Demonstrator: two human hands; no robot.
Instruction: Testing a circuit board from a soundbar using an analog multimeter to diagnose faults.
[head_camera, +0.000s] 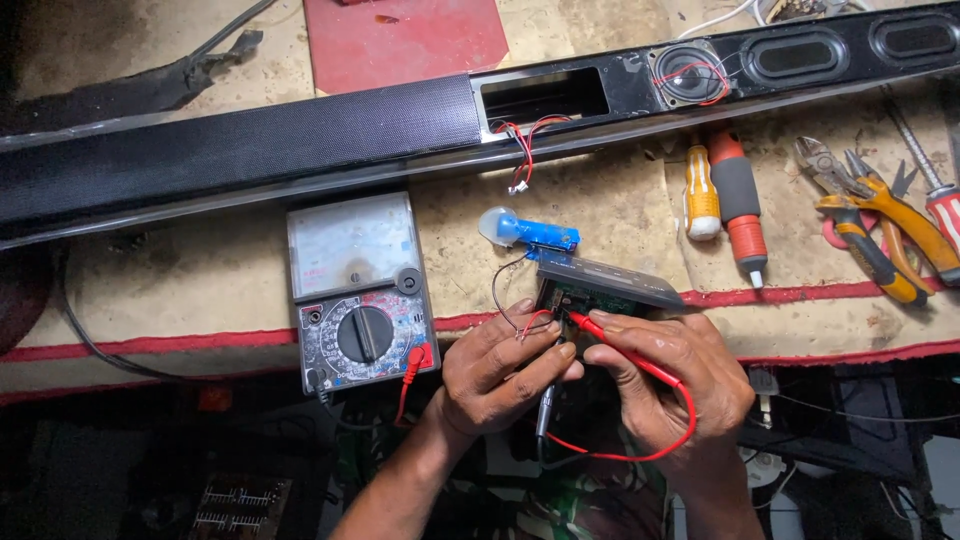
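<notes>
Just right of the analogue multimeter (361, 290), the left hand (500, 375) pinches a black probe (546, 405) and the right hand (670, 380) grips a red probe (625, 352), both tips on the small circuit module (600, 290), dial within sight.

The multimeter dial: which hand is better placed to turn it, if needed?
Probably the left hand: it lies nearer the multimeter dial. The right hand holds the red probe against the small circuit module.

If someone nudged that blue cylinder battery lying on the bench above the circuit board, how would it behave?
The blue battery is round and lies on its side, so it would probably roll. Thin wires seem to tie it to the small circuit board that the left hand steadies, likely checking it. It looks rigid, not floppy.
</notes>
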